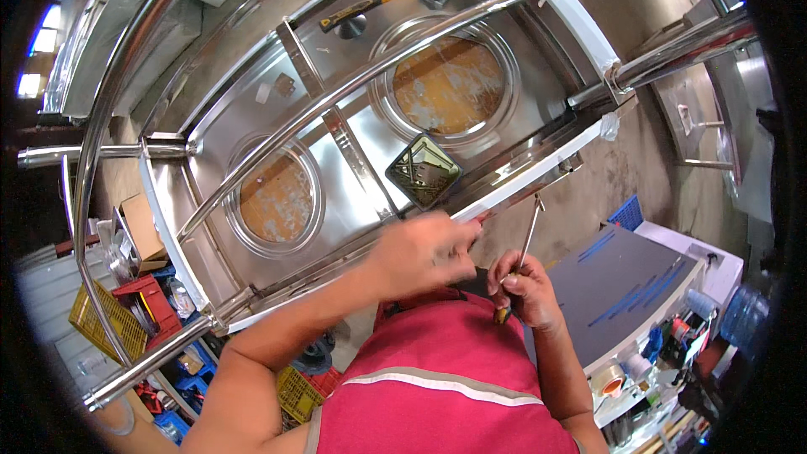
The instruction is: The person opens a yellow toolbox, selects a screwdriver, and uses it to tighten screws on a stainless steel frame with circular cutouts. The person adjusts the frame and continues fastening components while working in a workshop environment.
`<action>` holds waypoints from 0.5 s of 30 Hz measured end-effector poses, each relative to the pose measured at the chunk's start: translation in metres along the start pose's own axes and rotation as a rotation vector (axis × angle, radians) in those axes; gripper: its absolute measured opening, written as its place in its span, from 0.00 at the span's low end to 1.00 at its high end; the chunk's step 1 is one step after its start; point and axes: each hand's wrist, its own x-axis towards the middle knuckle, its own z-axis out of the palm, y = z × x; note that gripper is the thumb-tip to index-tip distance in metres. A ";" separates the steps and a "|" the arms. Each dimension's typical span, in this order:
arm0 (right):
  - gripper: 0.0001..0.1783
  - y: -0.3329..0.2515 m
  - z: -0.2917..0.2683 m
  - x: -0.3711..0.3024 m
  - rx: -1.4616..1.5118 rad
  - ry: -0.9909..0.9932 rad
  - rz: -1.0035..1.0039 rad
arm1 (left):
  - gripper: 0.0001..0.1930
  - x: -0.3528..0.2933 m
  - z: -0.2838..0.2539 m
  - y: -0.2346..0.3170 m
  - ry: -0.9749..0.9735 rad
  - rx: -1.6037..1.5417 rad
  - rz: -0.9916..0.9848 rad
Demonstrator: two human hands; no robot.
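Observation:
My right hand (525, 290) is closed round a screwdriver, its yellow-and-dark handle (502, 316) low in the fingers. The screwdriver's long thin shaft (529, 240) points up and away from me; a small piece shows at its tip, too small to name. My left hand (429, 256) is blurred by motion, fingers curled, over the near edge of a stainless steel frame (336, 265). Whatever it may hold is hidden. Just beyond it, a square dark-rimmed tray (424, 170) of slender metal pieces, perhaps screws, rests on the steel panel.
A mallet (387, 2) with black head and yellow handle lies at the panel's far side. Two round openings (450, 84) show brownish surface beneath. Polished tubes (353, 88) cross the frame. A grey-topped table (622, 286) stands right; yellow crates (99, 319) and red bins sit left.

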 end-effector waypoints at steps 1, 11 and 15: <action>0.07 0.001 -0.001 0.004 0.008 0.104 -0.019 | 0.24 0.019 -0.014 -0.016 0.140 0.045 -0.004; 0.06 -0.012 -0.015 -0.011 -0.225 0.259 -0.249 | 0.07 0.113 0.011 -0.120 -0.309 0.997 -0.387; 0.05 -0.013 -0.032 -0.027 -0.071 0.334 -0.307 | 0.07 0.105 0.021 -0.132 -0.260 0.954 -0.426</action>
